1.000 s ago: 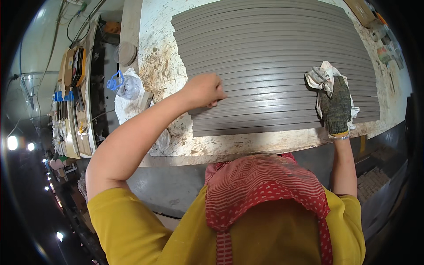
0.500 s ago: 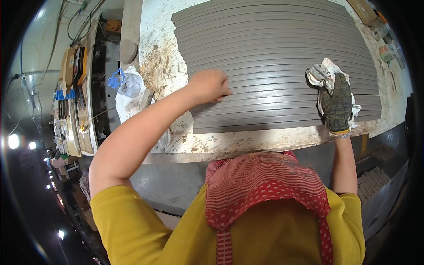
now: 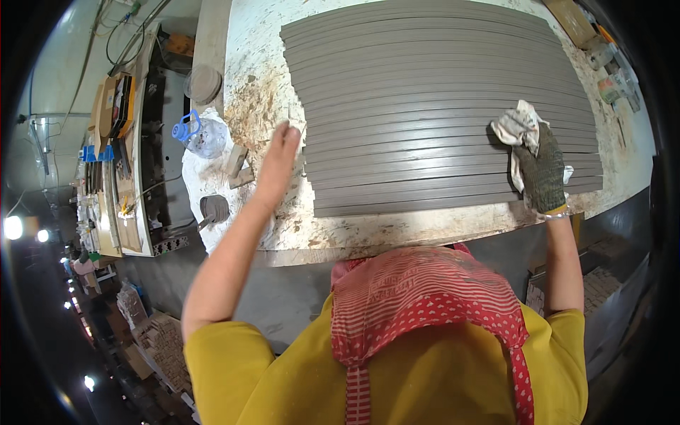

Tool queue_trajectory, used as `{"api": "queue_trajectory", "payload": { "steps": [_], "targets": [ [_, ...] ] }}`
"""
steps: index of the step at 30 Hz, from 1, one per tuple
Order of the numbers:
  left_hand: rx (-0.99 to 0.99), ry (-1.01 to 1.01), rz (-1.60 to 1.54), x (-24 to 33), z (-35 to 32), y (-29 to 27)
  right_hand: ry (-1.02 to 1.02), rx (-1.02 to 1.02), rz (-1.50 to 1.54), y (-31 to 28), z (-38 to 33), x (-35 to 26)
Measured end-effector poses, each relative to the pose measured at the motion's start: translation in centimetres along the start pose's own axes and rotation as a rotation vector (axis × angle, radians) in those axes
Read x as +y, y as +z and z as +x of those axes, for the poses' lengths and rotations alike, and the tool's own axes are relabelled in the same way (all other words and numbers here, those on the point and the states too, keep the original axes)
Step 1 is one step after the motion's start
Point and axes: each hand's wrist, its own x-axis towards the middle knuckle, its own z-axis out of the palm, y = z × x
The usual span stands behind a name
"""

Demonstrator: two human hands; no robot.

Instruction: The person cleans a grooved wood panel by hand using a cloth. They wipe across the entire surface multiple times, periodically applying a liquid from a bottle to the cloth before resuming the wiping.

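A broad sheet of grey-brown strips (image 3: 425, 85), laid side by side, covers most of the table. My bare left hand (image 3: 278, 163) is just off the strips' left ends, over the stained tabletop; its fingers are stretched out, seen edge-on, and hold nothing I can make out. On the right part of the strips rests my right hand (image 3: 542, 166) in a dark knitted glove, closed on a crumpled white cloth (image 3: 517, 127). Part of the cloth sticks out past the fingers, and the rest is hidden under the glove.
Left of my left hand are small grey blocks (image 3: 239, 166) and a clear plastic bottle with a blue cap (image 3: 207, 138). A round grey disc (image 3: 205, 83) lies farther back. Jars (image 3: 615, 88) and a cardboard box (image 3: 570, 21) stand at the far right.
My left hand has moved left off the strips, and its bent fingers have straightened. The right hand stays on the cloth in nearly the same place.
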Motion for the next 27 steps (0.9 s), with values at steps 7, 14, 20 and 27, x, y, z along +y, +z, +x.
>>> {"api": "queue_trajectory", "payload": {
  "steps": [7, 14, 20, 27],
  "targets": [
    [0.13, -0.048, -0.573, -1.1, -3.5, 6.3, -0.484, -0.265, 0.324, 7.4, -0.6, -14.7],
    [0.072, -0.005, -0.313, -2.4, -3.0, 4.9, -0.529, -0.32, 0.171, 8.4, 4.2, -15.9],
    [0.009, 0.111, -0.416, -2.8, -1.2, 5.1, 0.061, 0.022, 0.177, 2.1, 9.2, -3.9],
    [-0.048, 0.179, -0.447, -6.7, -0.1, 6.4, -0.46, -0.558, 0.148, 13.9, 9.4, -30.1]
  ]
}}
